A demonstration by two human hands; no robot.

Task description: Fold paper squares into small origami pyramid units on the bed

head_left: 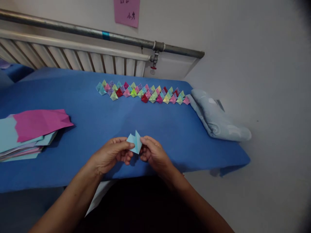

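A small light-blue folded paper piece (pixel 135 144) is held up over the front part of the blue-covered table, with pointed flaps standing at its top. My left hand (pixel 113 152) pinches its left side, thumb on the near face. On the right edge, my right hand (pixel 153 152) grips the same paper between thumb and fingers; some of those fingertips are hidden behind it. Farther back lie rows of folded paper pieces (pixel 133 93) in pink, green, blue, purple, red and yellow, set close together.
A stack of coloured paper sheets (pixel 7 136) lies at the left, a crumpled magenta sheet (pixel 43 123) on top. At the right end of the blue table (pixel 97 126) rests a folded grey-blue cloth (pixel 213 116). Behind stand a radiator (pixel 85 60) and a metal pipe (pixel 73 28).
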